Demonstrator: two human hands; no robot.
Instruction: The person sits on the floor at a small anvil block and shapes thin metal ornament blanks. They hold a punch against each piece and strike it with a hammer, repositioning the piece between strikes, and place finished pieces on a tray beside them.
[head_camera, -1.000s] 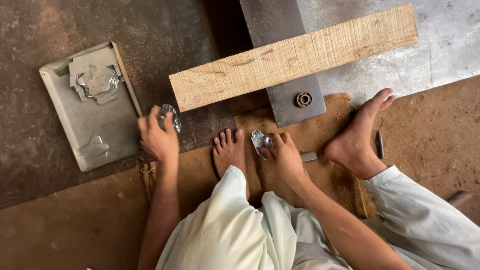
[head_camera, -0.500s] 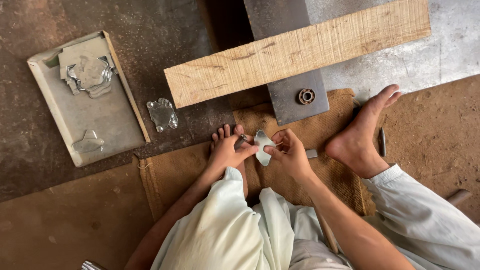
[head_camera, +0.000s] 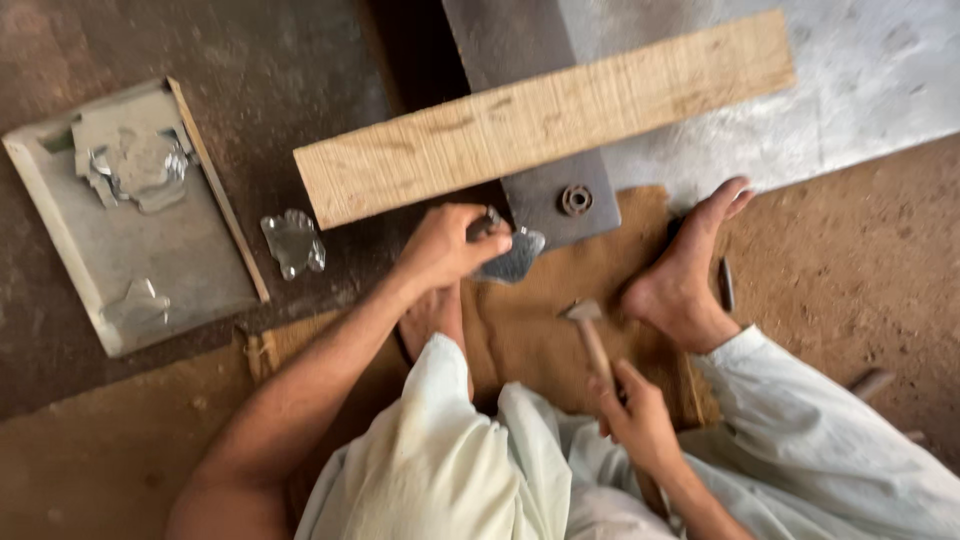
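My left hand (head_camera: 447, 246) grips a small shiny metal piece (head_camera: 510, 259) and holds it at the near edge of a dark steel block (head_camera: 545, 195), just below a long wooden plank (head_camera: 545, 115). My right hand (head_camera: 637, 412) is closed around the wooden handle of a small hammer (head_camera: 590, 330), whose head sits above the brown mat (head_camera: 540, 330) between my bare feet. My right foot (head_camera: 690, 270) rests on the mat's right side. My left foot is mostly hidden under my left forearm.
A flat grey tray (head_camera: 70, 230) at left holds several cut metal pieces. Another shiny metal piece (head_camera: 294, 243) lies on the dark floor beside it. A round nut (head_camera: 575, 199) sits on the steel block. A dark rod (head_camera: 726, 284) lies by my right foot.
My left hand carried the metal piece up from between my feet to the steel block. My right hand let go of the piece, drew back and now holds the hammer.
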